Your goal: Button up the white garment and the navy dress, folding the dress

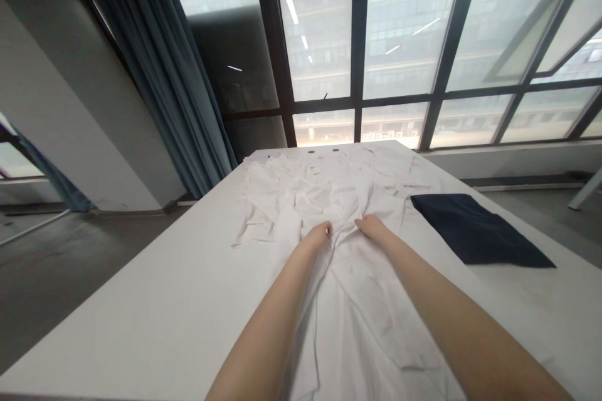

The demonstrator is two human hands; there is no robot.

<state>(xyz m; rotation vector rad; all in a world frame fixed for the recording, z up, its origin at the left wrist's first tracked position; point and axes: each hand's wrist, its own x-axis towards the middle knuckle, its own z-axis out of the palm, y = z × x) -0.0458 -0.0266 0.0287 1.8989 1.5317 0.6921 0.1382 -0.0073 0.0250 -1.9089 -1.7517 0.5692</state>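
Note:
A white garment (371, 301), wrinkled and long, stretches along the table from its near edge up to my hands; its sleeves or flaps hang loosely at the sides. My left hand (322, 233) is closed on its cloth near the middle. A short way to the right, my right hand (370, 225) pinches another part of the same garment, drawing a fold between the two hands. Beyond them, more crumpled white cloth (268, 194) spreads over the far part of the table. Whether it is all one garment, I cannot tell.
The long white table (155, 319) runs away toward the windows (399, 31). A folded dark navy cloth (475, 232) lies near its right edge. Two dark round spots (335, 150) show at the far end. A blue curtain (155, 69) hangs at the left beside a pillar (79, 94).

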